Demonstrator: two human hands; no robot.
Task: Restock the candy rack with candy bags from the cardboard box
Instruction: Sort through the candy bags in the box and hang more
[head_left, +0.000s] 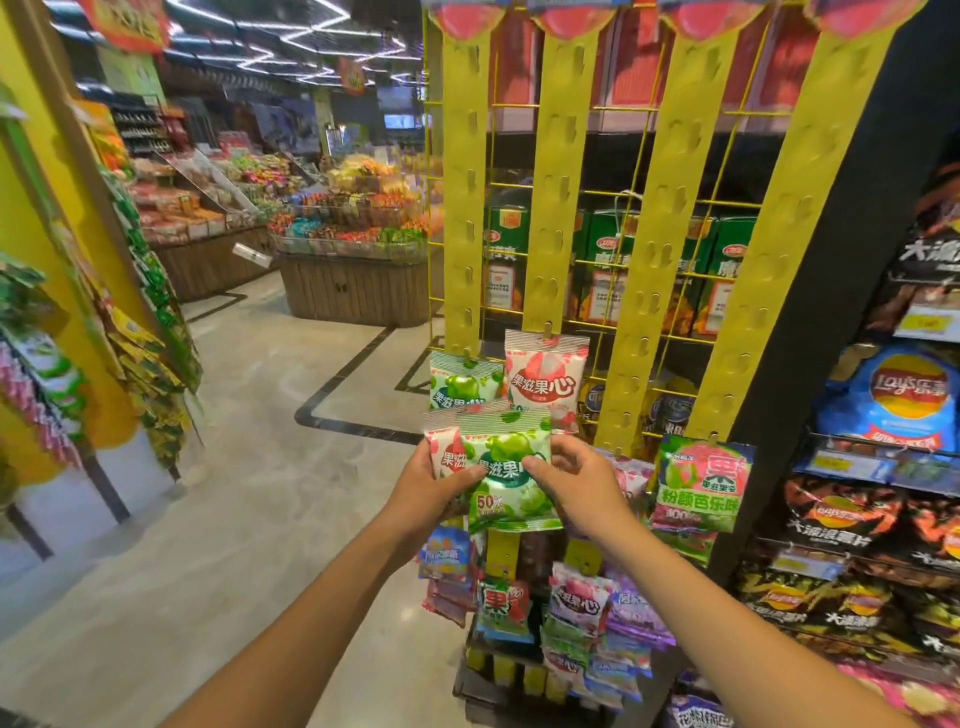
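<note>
Green foil, item one: an apple-print candy bag (506, 470), pinched between both my hands at the frame's centre, with a pink bag (441, 457) fanned behind it at its 9 o'clock. Left hand (434, 491): clenched on the pair from below, thumb across the fronts. Right hand (576, 486): thumb and fingers grasping the green bag's right edge. Candy rack (558, 208): yellow hanging strips on a wire grid, 12 o'clock of the hands, mostly bare; two bags already hung, one green (460, 382), one pink-and-white (545, 376), directly above the held pair. Risks, as I judge them: the slick pink bag could slip from the left hand while the right draws the green one off; the hang-hole could miss or tear on a strip tab. Obstructions: the hung bags crowd the nearest tabs; a guava-print bag (698, 480) hangs at 3 o'clock; crisp packets (906, 395) line the shelves beyond. Cardboard box: not in view.
</note>
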